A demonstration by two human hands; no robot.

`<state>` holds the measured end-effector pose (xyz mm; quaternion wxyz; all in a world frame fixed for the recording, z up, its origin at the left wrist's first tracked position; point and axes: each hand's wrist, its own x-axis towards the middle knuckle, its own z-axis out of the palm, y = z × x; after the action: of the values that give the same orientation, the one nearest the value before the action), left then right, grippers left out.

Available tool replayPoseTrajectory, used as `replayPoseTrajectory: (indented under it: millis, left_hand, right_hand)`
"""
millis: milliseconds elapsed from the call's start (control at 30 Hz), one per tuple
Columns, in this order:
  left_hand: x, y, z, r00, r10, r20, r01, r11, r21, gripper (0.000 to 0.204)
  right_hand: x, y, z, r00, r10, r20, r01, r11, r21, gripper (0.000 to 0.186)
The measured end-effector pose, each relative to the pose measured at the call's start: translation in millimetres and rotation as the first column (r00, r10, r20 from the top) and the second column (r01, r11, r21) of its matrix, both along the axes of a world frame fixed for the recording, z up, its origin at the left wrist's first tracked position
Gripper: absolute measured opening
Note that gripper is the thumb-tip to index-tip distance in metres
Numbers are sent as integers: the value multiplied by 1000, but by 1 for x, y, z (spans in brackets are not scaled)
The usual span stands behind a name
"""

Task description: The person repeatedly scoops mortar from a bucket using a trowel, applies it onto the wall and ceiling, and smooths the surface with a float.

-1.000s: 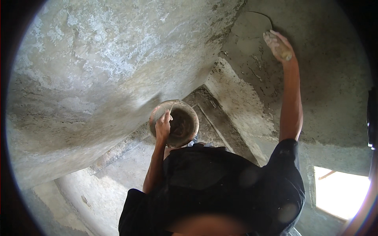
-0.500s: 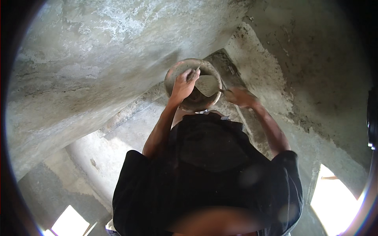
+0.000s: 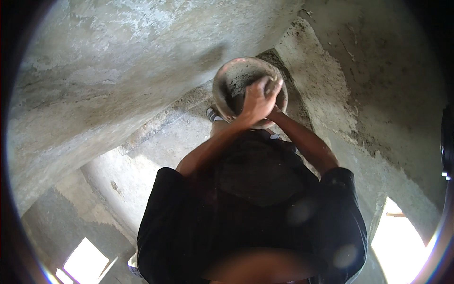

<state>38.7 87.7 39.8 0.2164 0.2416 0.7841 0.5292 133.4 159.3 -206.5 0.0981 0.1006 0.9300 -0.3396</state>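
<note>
Head view showed a round basin just ahead of the person's body, near the corner where the left wall met the right wall. Its mouth faced up, which would keep the dark grey mix inside from spilling, and it was placed close enough for both arms to reach with the elbows bent. What bore its weight was hidden, so I could not tell whether it stood on something or was propped.

The left hand was above the basin's near right part, its fingers curled inward; blur and the angle left unclear whether they gripped anything. The right hand was tucked below it, by the near rim, mostly covered by the left, so neither its spread nor any grasp could be told. The forearms converged there, probably because both hands were busy at one spot.

A sandalled foot showed left of the basin on the pale floor. The black shirt filled the lower middle, between two bright openings.
</note>
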Motion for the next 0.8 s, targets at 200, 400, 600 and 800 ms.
replayPoseTrajectory:
  millis: [200, 400, 600, 800]
  left_hand:
    - [48, 7, -20, 995, 103, 16, -104, 984, 144, 35]
    - [37, 9, -2, 934, -98, 343, 14, 971, 239, 36]
    - [22, 5, 3, 887, -138, 441, 40, 974, 224, 41]
    - [-12, -31, 13, 870, 70, 488, -181, 966, 185, 37]
  right_hand:
    - [59, 14, 7, 971, 200, -131, -169, 962, 214, 34]
    - [65, 31, -3, 902, 358, -242, -216, 859, 464, 30]
    - [43, 31, -11, 803, 510, -307, -177, 697, 695, 26]
    - [-10, 23, 83, 471, 636, -612, -210, 754, 622, 25]
